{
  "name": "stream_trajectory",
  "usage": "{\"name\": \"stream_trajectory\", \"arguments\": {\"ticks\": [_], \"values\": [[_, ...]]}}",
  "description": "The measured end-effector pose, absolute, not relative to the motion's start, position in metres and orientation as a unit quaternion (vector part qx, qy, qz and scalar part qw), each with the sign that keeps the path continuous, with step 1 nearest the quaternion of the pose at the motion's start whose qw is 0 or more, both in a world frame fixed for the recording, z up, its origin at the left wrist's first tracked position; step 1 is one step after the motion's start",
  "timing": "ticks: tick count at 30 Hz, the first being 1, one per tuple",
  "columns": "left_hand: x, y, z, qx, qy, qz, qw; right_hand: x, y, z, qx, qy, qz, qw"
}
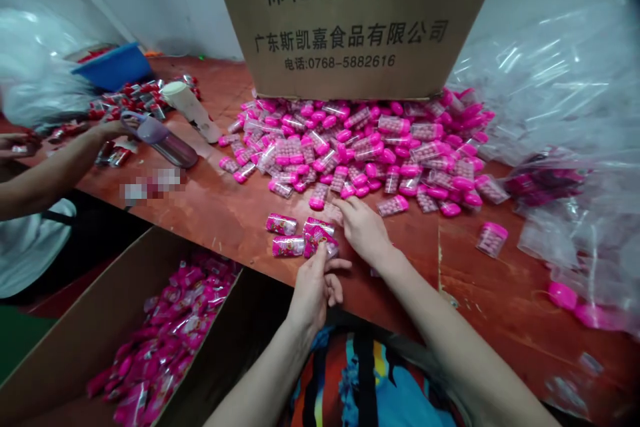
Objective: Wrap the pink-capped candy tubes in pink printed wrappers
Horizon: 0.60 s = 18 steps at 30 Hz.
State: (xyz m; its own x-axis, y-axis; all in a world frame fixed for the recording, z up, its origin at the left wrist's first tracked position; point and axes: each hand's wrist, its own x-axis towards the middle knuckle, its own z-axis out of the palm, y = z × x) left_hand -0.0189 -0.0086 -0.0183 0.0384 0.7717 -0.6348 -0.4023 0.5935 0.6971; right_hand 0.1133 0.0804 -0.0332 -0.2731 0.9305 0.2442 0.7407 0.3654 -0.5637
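Observation:
My left hand [316, 290] pinches a pink-labelled candy bottle [320, 241] between thumb and fingers, low over the red-brown table. Beside it lie several more bottles in printed pink sleeves, among them a sleeved bottle [281, 224] at the left. With its fingers stretched toward the pile, my right hand [364, 228] hovers near a clear bottle [319, 196] of pale pink candy balls with a pink cap. Nothing shows in that hand. Behind both hands spreads a heap of capped bottles [350, 147] without printed sleeves.
A cardboard box [345, 20] stands behind the heap. Below the table edge at left, an open carton [85, 307] holds sleeved bottles. Clear plastic bags [545, 87] cover the right side. A purple bottle [167, 140] and a pale tumbler [193, 110] lean near a co-worker's arm [60, 163].

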Motion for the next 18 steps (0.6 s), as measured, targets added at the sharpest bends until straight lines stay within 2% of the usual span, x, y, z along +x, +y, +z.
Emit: {"name": "stream_trajectory", "arguments": {"ticks": [3,5,10,14,18], "values": [[-0.019,-0.008,-0.013,0.194,0.560,0.407,0.695,0.091,0.120,-0.030,-0.462,-0.872,0.037,0.157],[-0.023,-0.007,-0.013,0.206,0.566,0.382,0.701,0.082,0.137,-0.027,-0.410,-0.906,-0.010,0.104],[-0.031,-0.006,-0.023,0.220,0.608,0.362,0.671,0.090,0.148,-0.020,-0.355,-0.933,-0.018,0.059],[-0.027,-0.004,-0.024,0.202,0.586,0.331,0.712,0.114,0.141,-0.021,-0.388,-0.915,0.045,0.105],[-0.025,0.006,-0.020,0.199,0.519,0.337,0.760,0.147,0.118,-0.024,-0.478,-0.806,0.200,0.285]]}}
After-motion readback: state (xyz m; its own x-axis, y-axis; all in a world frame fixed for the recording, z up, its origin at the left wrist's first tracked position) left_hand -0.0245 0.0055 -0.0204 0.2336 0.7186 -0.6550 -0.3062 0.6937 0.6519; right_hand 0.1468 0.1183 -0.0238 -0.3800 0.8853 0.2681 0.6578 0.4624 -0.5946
